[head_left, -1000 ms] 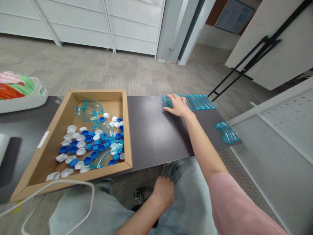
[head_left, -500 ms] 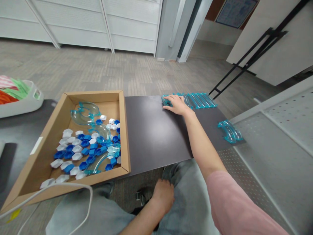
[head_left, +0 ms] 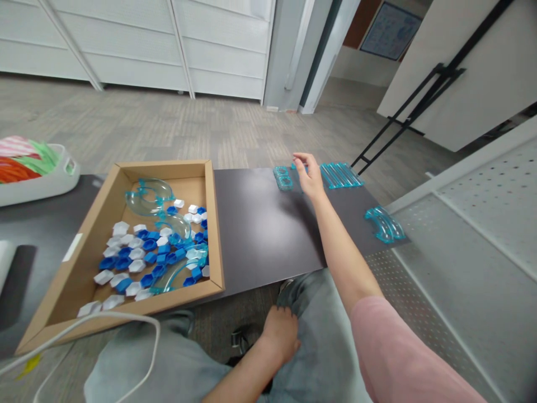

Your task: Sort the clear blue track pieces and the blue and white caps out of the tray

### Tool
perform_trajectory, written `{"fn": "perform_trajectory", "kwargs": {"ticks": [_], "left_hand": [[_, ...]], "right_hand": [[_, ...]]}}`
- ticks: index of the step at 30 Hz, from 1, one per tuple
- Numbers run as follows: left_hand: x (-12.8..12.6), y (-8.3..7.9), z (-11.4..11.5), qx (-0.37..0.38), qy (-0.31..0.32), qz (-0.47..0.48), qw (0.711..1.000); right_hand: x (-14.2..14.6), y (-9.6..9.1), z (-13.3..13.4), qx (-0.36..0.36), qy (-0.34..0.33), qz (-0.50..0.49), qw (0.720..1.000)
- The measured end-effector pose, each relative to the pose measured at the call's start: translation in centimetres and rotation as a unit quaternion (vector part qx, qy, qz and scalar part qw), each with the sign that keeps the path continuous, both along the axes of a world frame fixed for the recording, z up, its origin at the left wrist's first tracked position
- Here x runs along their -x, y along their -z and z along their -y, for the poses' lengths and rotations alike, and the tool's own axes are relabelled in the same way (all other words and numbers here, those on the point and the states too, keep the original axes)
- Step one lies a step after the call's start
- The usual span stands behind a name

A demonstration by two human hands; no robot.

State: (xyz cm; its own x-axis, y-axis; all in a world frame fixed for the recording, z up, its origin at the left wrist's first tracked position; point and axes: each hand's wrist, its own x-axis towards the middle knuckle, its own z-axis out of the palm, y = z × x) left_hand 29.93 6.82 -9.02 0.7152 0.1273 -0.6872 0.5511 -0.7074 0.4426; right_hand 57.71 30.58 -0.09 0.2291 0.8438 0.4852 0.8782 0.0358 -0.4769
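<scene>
Label (head_left: 72, 247), white, on cardboard box (head_left: 215, 240); right hand (head_left: 310, 176), grip apart, near blue tubes (head_left: 342, 176); left hand (head_left: 282, 331), grip unclear

Tubes (head_left: 342, 176) right of box (head_left: 215, 240)

1. The right hand (head_left: 309, 176) hid part of the clear teal tubes (head_left: 342, 175) behind it; whether its fingers touched any was unclear.
2. The left hand (head_left: 282, 334) had its fingertips curled out of sight.
3. Curved teal tubes (head_left: 142, 204) partly covered hexagonal blocks (head_left: 136, 266) in the cardboard box (head_left: 217, 240).
4. The left edge cropped the white plastic basket (head_left: 46, 184) and a white object (head_left: 5, 260) too cut off to identify.
5. The wall poster (head_left: 391, 31) was too blurred to read.
</scene>
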Motion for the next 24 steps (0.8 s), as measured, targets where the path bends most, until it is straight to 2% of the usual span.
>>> {"fn": "perform_trajectory", "kwargs": {"ticks": [2,5,9,11,13,16,21,24], "left_hand": [[0.1,-0.2,0.0,-0.001,-0.012,0.015,1.0],[0.2,-0.5,0.0,0.008,-0.034,0.034,0.999],[0.0,-0.5,-0.5,0.023,-0.063,0.056,0.996],[0.1,-0.6,-0.9,0.026,-0.076,0.067,0.995],[0.3,-0.7,-1.3,0.025,-0.086,0.078,0.993],[1.0,-1.1,-1.8,0.018,-0.093,0.089,0.991],[2.4,-1.9,-2.3,0.009,-0.094,0.108,0.99],[2.8,-2.3,-2.3,0.004,-0.096,0.12,0.988]], "right_hand": [[2.4,-0.2,0.0,0.004,-0.08,-0.027,0.996],[8.5,-1.2,0.8,0.025,-0.23,-0.013,0.973],[17.9,-3.2,2.6,0.104,-0.413,0.088,0.9],[21.7,-3.5,2.7,0.135,-0.461,0.133,0.867],[24.5,-2.9,2.0,0.151,-0.457,0.164,0.861],[26.8,-1.4,0.5,0.172,-0.409,0.188,0.876],[27.5,-0.5,-0.8,0.21,-0.428,0.167,0.863],[27.1,-0.9,-0.9,0.202,-0.423,0.108,0.877]]}}
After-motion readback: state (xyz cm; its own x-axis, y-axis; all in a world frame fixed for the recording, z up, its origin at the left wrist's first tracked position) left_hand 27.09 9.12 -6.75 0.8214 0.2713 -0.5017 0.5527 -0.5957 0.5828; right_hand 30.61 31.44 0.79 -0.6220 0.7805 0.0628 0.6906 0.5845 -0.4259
